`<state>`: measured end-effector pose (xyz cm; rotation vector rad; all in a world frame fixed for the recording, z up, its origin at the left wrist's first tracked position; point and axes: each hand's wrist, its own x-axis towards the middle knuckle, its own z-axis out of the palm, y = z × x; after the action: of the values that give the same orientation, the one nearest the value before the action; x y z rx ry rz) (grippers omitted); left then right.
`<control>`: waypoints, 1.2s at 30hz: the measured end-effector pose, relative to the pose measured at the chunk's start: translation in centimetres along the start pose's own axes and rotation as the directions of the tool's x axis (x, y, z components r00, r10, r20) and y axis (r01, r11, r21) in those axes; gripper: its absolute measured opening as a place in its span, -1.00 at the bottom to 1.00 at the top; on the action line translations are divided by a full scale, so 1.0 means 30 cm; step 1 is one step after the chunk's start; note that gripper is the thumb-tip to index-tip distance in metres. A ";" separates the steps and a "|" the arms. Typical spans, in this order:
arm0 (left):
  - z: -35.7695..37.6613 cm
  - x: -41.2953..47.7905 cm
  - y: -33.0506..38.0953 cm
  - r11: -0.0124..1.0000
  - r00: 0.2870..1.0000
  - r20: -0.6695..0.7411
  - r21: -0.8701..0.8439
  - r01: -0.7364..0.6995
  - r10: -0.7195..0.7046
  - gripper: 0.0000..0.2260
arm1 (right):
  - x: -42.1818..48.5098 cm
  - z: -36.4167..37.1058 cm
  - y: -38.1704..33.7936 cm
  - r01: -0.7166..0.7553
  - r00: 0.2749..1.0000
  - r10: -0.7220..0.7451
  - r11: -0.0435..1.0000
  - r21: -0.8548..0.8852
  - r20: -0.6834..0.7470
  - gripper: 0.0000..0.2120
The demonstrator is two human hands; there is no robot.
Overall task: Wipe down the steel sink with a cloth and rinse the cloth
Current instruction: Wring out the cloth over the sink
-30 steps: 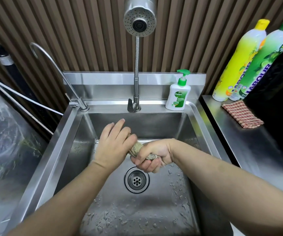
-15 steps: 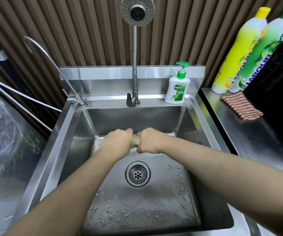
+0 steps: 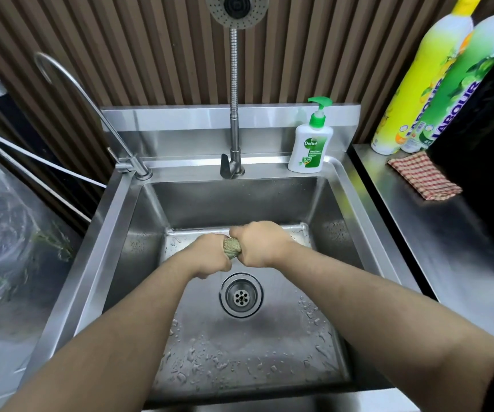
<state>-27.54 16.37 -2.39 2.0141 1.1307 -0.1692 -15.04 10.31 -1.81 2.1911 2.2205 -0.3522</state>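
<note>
A small greenish-brown cloth (image 3: 232,248) is twisted into a tight roll above the steel sink (image 3: 121,233). My left hand (image 3: 208,257) is closed around its left end and my right hand (image 3: 259,243) around its right end, fists almost touching. Only a short middle section of the cloth shows between them. Both hands hover over the basin just behind the round drain (image 3: 240,295). Water droplets lie on the sink floor toward the front. No water runs from the spray-head faucet (image 3: 234,84) above.
A thin gooseneck tap (image 3: 91,114) stands at the sink's back left. A hand-soap pump bottle (image 3: 311,144) sits on the back right rim. On the right counter lie a red checked cloth (image 3: 424,179) and two tall detergent bottles (image 3: 436,78). Plastic sheeting (image 3: 8,233) covers the left.
My left hand went from open fingers over the cloth to a closed fist on it. Both hands now grip the rolled cloth tightly end to end, and they have shifted slightly toward the back of the basin.
</note>
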 end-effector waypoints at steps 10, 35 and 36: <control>0.002 0.003 -0.044 0.552 0.509 -0.390 0.806 -0.215 0.767 -0.43 | 0.003 -0.114 0.111 -0.532 0.822 0.018 0.380 0.756 0.570 -0.81; -0.039 0.017 0.048 0.889 0.969 -0.164 0.448 -0.095 0.187 -0.95 | 0.001 -0.033 -0.003 -0.232 0.973 0.222 0.946 0.226 0.071 -0.85; -0.034 0.016 0.044 0.904 0.972 -0.166 0.420 -0.083 0.166 -0.91 | -0.001 -0.028 -0.002 -0.225 0.974 0.218 0.950 0.215 0.059 -0.79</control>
<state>-26.47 17.03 -1.17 2.5194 1.1534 -0.1522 -14.96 10.42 -0.97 2.4906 1.9740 -0.6526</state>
